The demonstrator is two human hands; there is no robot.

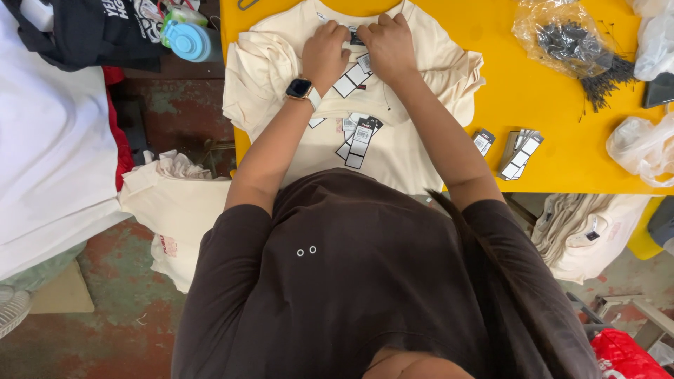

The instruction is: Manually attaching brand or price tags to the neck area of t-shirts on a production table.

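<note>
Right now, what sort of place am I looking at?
Likely a garment finishing or packing workshop: both hands work at a cream T-shirt's collar on a yellow table, with loose hang tags and bagged tag fasteners.

a yellow table (562,151) stands on a worn, red-and-green stained floor (133,330).

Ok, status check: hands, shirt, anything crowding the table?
Left hand and right hand both pinching the collar of the cream shirt. Loose tags lying on the shirt. Nothing blocking.

Black-and-white hang tags (359,137) lie on the cream shirt (393,151).
</note>
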